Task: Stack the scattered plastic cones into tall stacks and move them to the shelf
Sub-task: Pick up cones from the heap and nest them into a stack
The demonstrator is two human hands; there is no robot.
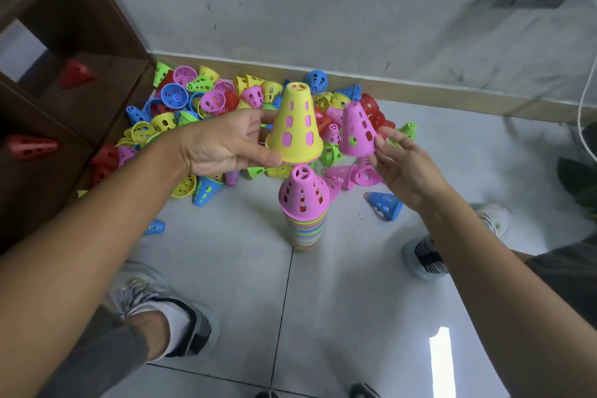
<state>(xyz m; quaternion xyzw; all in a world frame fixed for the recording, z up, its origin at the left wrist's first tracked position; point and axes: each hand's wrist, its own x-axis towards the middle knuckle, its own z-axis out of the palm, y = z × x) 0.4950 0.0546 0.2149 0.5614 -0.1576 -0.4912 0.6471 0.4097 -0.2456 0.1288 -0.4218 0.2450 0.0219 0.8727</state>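
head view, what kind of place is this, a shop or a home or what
Probably an indoor room corner, maybe a storeroom or plain home room: grey tiled floor, scuffed bare wall with a baseboard, and a dark wooden shelf beside a pile of plastic cones.

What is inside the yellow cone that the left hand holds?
Pink shows through the holes of the yellow cone and at its lower rim, so a pink cone sits inside. Whether more cones are nested there is hidden.

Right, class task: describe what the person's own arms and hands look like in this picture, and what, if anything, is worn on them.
Both forearms are bare right up to the picture's edges, with no sleeve in view. The left hand and the right hand wear no gloves. No watch, bracelet or ring can be seen on either wrist or on the visible fingers.
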